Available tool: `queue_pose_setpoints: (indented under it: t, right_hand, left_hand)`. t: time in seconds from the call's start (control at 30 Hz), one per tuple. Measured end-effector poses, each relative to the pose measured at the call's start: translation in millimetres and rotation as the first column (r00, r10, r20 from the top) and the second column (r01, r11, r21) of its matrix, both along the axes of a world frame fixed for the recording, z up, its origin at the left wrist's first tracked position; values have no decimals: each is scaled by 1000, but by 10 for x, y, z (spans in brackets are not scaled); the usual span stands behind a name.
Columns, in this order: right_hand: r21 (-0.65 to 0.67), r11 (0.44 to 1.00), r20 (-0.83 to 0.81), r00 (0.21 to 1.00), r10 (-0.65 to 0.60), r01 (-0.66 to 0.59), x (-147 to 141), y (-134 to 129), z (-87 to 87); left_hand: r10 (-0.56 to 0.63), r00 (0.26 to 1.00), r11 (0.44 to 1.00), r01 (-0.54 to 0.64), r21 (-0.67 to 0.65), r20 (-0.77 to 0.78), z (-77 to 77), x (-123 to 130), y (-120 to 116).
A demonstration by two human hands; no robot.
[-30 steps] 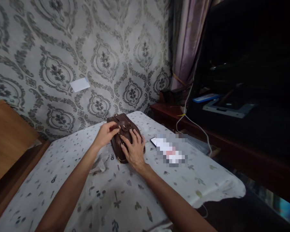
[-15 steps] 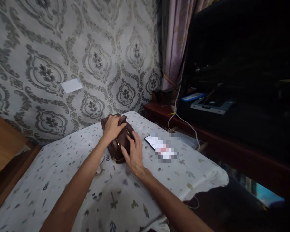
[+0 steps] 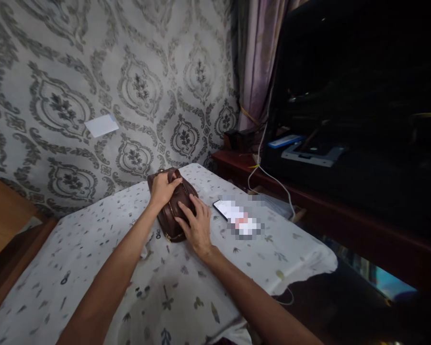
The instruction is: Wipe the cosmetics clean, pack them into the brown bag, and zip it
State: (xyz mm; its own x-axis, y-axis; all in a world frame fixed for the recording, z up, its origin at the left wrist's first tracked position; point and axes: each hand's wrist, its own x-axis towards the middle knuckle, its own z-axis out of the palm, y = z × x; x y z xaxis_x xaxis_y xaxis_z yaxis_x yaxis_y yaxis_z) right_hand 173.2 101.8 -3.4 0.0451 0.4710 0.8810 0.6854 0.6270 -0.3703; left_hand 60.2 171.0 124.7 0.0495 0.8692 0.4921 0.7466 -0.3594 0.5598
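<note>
A dark brown leather bag [image 3: 171,224] with gold zips lies on the patterned white cloth [image 3: 104,230]. At its far left part, my left hand [image 3: 163,190] is closed on the bag's strap or handle, thumb pointing right. My right hand [image 3: 198,226] rests on the near right side of the bag with its fingers spread over the leather. To the right of the bag lies a phone [image 3: 222,208] with a lit screen, partly blurred out.
Behind stands a patterned wall with a white card [image 3: 102,125] on it. A dark red desk [image 3: 233,163] at the right bears a large black screen [image 3: 355,72]. A white cable [image 3: 275,181] hangs down. Wooden furniture [image 3: 12,211] stands at the left.
My left hand has shifted on the bag, its fingers now curled round the strap or handle. My right hand remains spread on the bag. The view has moved slightly.
</note>
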Motion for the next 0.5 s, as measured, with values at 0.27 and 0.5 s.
queue_pose_setpoints:
  t: [0.27, 0.5]
  right_hand:
    - [-150, 988, -225, 974, 1, -36, 5, 101, -32]
    - [-149, 988, -215, 977, 4, -37, 8, 125, -27]
  left_hand:
    - [-47, 999, 999, 47, 17, 5, 1, -16, -29]
    - [-77, 997, 996, 77, 53, -3, -26, -1, -98]
